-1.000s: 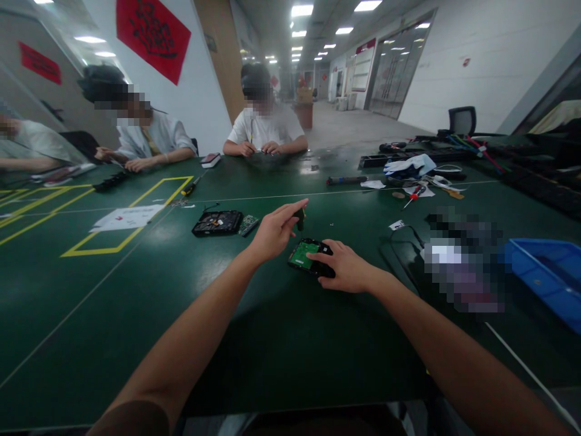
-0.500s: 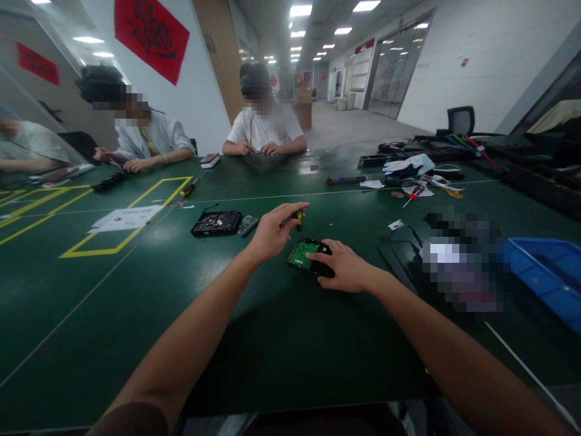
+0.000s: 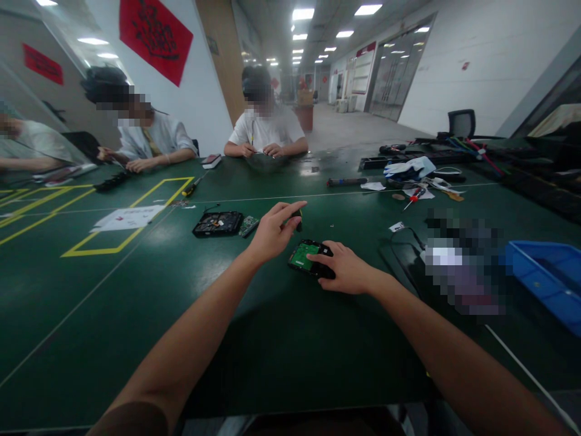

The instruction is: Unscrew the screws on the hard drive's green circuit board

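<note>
A hard drive [image 3: 303, 255] with a green circuit board facing up lies on the table in front of me. My right hand [image 3: 345, 268] grips its right end, thumb over the top and fingers along the far edge. Just above the drive's far left corner, my left hand [image 3: 275, 233] pinches a short black-and-yellow screwdriver [image 3: 299, 221] upright between thumb and fingers, index finger stretched over its top. The screwdriver's tip is too small to make out. Left of that hand lie another hard drive [image 3: 218, 223] and a loose circuit board [image 3: 248, 226].
A blue bin [image 3: 544, 266] stands at the right, near a blurred-out object with a cable. Farther back are a red screwdriver [image 3: 414, 198], a glove [image 3: 411, 168] and a dark rod-shaped tool [image 3: 347, 181]. Paper [image 3: 127, 218] lies left. Several people sit across the table.
The screwdriver's handle shows less yellow than before, as if turned in my left hand's fingers. My right hand stays on the hard drive. The view has shifted slightly.
</note>
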Tool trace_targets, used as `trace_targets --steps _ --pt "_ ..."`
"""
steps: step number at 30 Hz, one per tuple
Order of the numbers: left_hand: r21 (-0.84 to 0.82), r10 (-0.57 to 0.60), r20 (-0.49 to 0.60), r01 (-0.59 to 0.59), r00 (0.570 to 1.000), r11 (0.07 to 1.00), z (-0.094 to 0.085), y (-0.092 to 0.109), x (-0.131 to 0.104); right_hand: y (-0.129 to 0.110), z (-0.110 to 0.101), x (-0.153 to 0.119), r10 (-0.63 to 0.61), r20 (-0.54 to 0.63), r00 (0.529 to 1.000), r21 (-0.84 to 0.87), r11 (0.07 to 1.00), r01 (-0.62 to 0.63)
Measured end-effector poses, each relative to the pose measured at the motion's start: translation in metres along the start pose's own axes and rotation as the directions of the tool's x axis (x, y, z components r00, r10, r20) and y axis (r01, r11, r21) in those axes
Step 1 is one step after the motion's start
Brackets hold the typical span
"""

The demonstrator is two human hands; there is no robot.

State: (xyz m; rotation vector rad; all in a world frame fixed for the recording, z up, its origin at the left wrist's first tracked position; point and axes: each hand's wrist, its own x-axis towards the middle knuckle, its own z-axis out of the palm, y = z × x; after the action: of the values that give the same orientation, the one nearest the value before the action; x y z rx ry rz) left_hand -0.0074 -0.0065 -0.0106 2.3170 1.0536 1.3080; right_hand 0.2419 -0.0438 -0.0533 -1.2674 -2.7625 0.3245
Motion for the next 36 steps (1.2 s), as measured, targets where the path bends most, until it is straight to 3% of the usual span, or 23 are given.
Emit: trace_targets --steps 4,10,16,21,25,33,36 --pt "-0.084 0.018 0.054 -0.013 0.998 0.996 0.0014 0.0016 -0.0001 -0.0014 -0.0012 0.0000 0.011 0.007 1.000 -0.001 1.000 -0.011" --pt "0.041 0.017 -0.009 -0.017 1.000 0.999 -0.0003 0.0015 0.0005 -0.0017 -0.0017 -0.0003 -0.003 -0.003 1.000 -0.002 1.000 0.003" --pt "-0.109 0.018 0.122 -0.004 0.992 0.994 0.0020 -0.0016 -0.0014 -0.0013 0.0008 -0.0003 0.002 -0.021 1.000 0.000 1.000 -0.002" --pt "0.085 0.037 0.056 -0.042 0.998 0.995 -0.0004 0.0011 -0.0001 -0.0025 -0.0010 -0.0006 -0.006 -0.016 1.000 0.008 1.000 0.006" --pt "0.136 0.037 0.019 -0.039 0.999 0.990 -0.0001 0.0009 0.0006 -0.0028 -0.0017 -0.0006 0.001 -0.012 1.000 0.011 1.000 -0.001" --pt "0.066 0.073 0.148 -0.083 0.986 0.994 -0.0005 0.0024 0.0001 -0.0013 -0.0003 -0.0004 -0.001 -0.021 1.000 0.000 1.000 0.001" --pt "0.113 0.050 0.149 -0.068 0.988 0.991 -0.0022 0.0001 0.0007 -0.0008 0.0000 -0.0001 -0.006 -0.018 1.000 0.000 1.000 0.006"
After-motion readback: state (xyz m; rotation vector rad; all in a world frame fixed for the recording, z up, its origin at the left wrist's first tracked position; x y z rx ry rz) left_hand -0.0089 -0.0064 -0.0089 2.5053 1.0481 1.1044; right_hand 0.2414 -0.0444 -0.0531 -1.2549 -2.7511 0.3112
